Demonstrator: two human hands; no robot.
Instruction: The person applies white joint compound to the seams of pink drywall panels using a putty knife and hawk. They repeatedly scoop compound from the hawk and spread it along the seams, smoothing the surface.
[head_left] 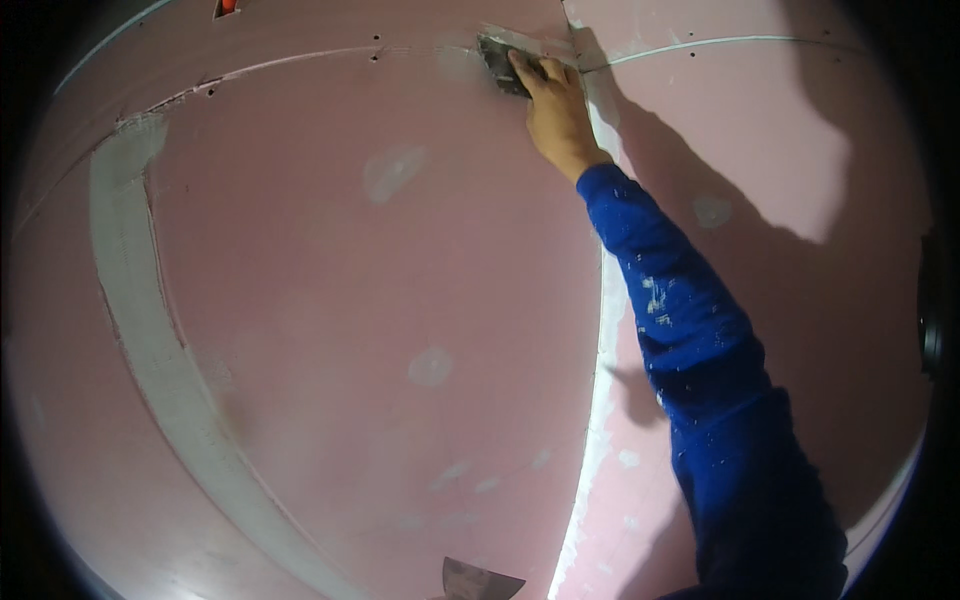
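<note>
My right hand (562, 115) is raised against the pink drywall (380, 280) with its fingers closed around a dark putty knife (502, 65). The blade lies on the horizontal seam near the top, and grey-white joint compound (520, 42) is smeared along the seam beside it. Just left of my wrist, a vertical white compound strip (600, 340) runs down the wall. A second flat metal blade (482, 581) pokes up at the bottom edge; its handle is out of the picture. My left hand does not show.
A broad grey compound band (145, 300) curves down the left side. Round filled spots (430, 366) dot the panel. An open seam with screw holes (720, 41) continues at the upper right. A small cutout with something orange (227, 7) is at the top left. A dark object (930, 310) stands at the right edge.
</note>
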